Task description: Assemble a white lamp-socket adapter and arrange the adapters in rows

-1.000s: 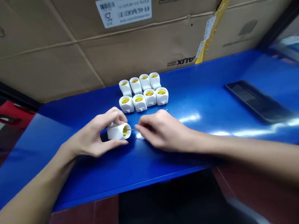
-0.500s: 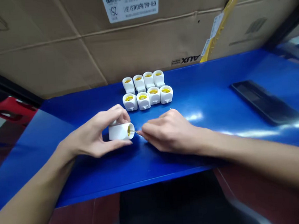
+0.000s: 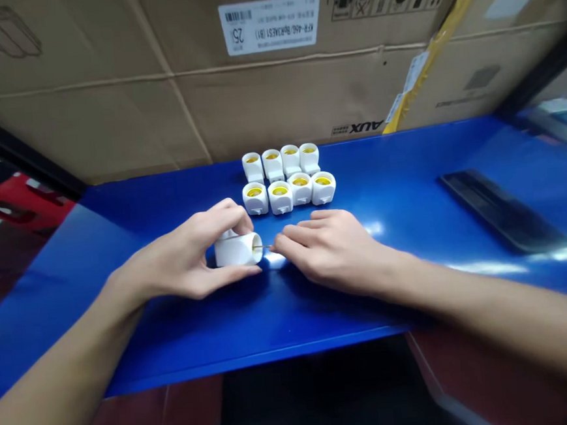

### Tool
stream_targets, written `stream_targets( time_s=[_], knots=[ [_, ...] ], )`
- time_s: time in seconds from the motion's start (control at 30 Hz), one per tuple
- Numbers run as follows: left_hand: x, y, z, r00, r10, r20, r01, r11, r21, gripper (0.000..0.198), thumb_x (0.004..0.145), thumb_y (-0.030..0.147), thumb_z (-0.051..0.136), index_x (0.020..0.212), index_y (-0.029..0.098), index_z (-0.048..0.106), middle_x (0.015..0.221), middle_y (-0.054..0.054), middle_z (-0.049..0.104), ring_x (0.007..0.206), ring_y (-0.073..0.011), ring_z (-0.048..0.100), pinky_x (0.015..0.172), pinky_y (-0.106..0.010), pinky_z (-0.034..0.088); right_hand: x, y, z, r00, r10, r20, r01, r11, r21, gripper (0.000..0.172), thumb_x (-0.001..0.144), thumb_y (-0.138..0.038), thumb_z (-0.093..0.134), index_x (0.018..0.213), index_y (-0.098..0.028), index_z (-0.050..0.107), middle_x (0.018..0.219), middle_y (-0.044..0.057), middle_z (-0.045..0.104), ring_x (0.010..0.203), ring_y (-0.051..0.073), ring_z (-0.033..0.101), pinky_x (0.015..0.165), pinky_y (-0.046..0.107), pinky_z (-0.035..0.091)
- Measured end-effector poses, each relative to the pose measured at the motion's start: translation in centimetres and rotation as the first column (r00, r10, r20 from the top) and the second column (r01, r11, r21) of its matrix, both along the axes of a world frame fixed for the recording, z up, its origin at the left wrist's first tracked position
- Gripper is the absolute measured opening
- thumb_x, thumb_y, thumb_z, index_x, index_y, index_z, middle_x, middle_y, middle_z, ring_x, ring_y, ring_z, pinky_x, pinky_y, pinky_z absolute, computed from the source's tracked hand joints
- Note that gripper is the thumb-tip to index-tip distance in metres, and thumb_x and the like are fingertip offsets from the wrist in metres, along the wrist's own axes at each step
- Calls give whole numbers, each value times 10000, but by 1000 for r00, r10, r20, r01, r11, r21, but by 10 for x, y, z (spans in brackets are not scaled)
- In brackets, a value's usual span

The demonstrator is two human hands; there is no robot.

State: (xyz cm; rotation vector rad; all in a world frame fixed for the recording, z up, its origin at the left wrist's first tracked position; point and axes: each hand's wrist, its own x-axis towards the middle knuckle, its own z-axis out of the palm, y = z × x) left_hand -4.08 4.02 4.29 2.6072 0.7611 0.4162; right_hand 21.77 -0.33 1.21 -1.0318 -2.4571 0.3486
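Holding the light, stiff white plastic lamp socket (image 3: 235,249) by its smooth sides, the left hand (image 3: 184,259) curls around it over the blue table (image 3: 175,332), while the right hand (image 3: 336,254) pinches a thin metal pin (image 3: 265,246) that looks easy to bend at its open end.

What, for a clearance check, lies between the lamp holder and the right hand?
In the head view, a thin wire bridges the lamp holder and right hand.

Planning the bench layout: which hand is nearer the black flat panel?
Right: the right hand lies left of the black flat panel; the left hand, farther left, holds a white lamp socket.
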Motion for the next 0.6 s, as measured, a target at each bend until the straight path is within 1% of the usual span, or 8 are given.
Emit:
stream_targets(
  time_s=[0.1, 0.13, 0.2, 0.27, 0.33, 0.43, 0.53, 0.6],
  knots=[
    [7, -6, -2, 995, -97, -1, 97, 995, 32, 212, 942, 311, 728, 1090, 212, 613, 1019, -82, 639, 953, -250, 597, 740, -359, 546, 2, 1, 3, 996, -55, -76, 36, 972, -233, 315, 1024, -262, 530, 727, -174, 589, 651, 17, 546, 554, 112, 315, 566, 309, 211],
    [9, -8, -3, 989, -147, -8, 147, 987, 62, 169, 948, 280, 712, 1072, 214, 618, 1010, -85, 642, 981, -259, 585, 772, -374, 551, 3, 2, 5, 988, -86, -128, 26, 913, -408, 350, 1028, -339, 551, 719, -179, 587, 615, -1, 511, 531, 105, 305, 541, 297, 211],
    [12, -11, -4, 976, -217, -20, 217, 965, 144, 93, 946, 221, 692, 1011, 216, 626, 997, -88, 656, 1015, -271, 566, 844, -407, 551, 5, 7, 9, 967, -170, -190, -23, 684, -729, 396, 1020, -476, 563, 751, -189, 610, 562, -39, 437, 484, 100, 287, 491, 277, 210],
    [13, -11, -4, 977, -215, -3, 211, 957, 200, 70, 944, 202, 688, 978, 210, 627, 1000, -95, 667, 1024, -272, 561, 875, -416, 544, 6, 11, 11, 953, -231, -193, -37, 547, -836, 411, 1005, -532, 566, 780, -192, 622, 558, -54, 415, 470, 102, 292, 466, 269, 212],
    [13, -9, -3, 988, -154, 33, 146, 975, 167, 107, 945, 256, 709, 994, 203, 630, 1003, -96, 668, 1002, -261, 576, 838, -386, 539, 5, 13, 9, 962, -171, -214, -41, 684, -728, 366, 1003, -473, 590, 774, -188, 606, 605, -33, 484, 516, 109, 371, 499, 264, 257],
    [10, -4, -2, 999, -23, 25, 23, 1000, -16, 260, 917, 404, 759, 1016, 204, 626, 974, -57, 668, 877, -211, 608, 733, -317, 504, 4, 11, 2, 995, 68, -72, -85, 961, -265, 216, 1010, -248, 559, 814, -174, 613, 726, 19, 616, 588, 120, 435, 577, 279, 266],
    [10, -3, -3, 999, -8, -32, 3, 988, -152, 340, 889, 486, 774, 1003, 204, 624, 956, -29, 667, 807, -177, 599, 710, -294, 477, 3, 4, -4, 963, 115, 245, -129, 991, 44, 189, 962, -99, 507, 878, -161, 665, 780, 52, 668, 557, 125, 364, 582, 317, 184],
    [11, -5, -4, 999, -39, -26, 35, 988, -148, 319, 899, 474, 762, 995, 205, 620, 966, -37, 655, 831, -185, 590, 715, -300, 477, 1, 0, -3, 958, 88, 273, -99, 995, 25, 190, 944, -99, 522, 841, -154, 672, 746, 49, 655, 542, 120, 325, 579, 326, 167]
  ],
)
